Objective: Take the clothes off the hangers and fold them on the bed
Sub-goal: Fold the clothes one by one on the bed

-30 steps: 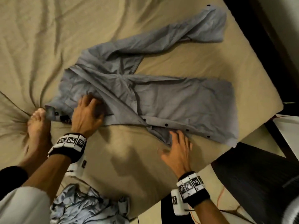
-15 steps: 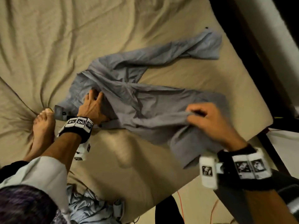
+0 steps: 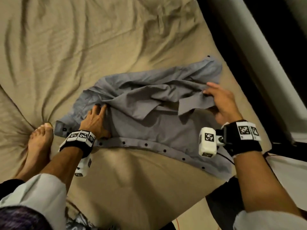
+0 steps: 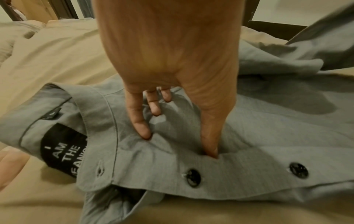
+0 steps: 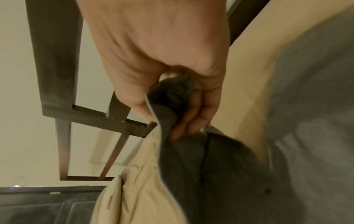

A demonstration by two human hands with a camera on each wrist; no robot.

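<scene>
My left hand (image 3: 95,121) presses flat on the shirt (image 3: 149,123) near the bed's (image 3: 83,47) right edge, while my right hand (image 3: 222,103) pinches its hem.

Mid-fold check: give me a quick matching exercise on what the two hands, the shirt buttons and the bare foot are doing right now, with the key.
Things:
1. left hand
2. right hand
3. black buttons
4. bare foot

States:
A. in a row along the shirt's near edge
B. lifts a pinched fold of the grey shirt
C. rests on the beige sheet beside the collar
D. presses straight fingers onto the shirt near the collar

Pairs: 1-D, 2-B, 3-A, 4-C
</scene>
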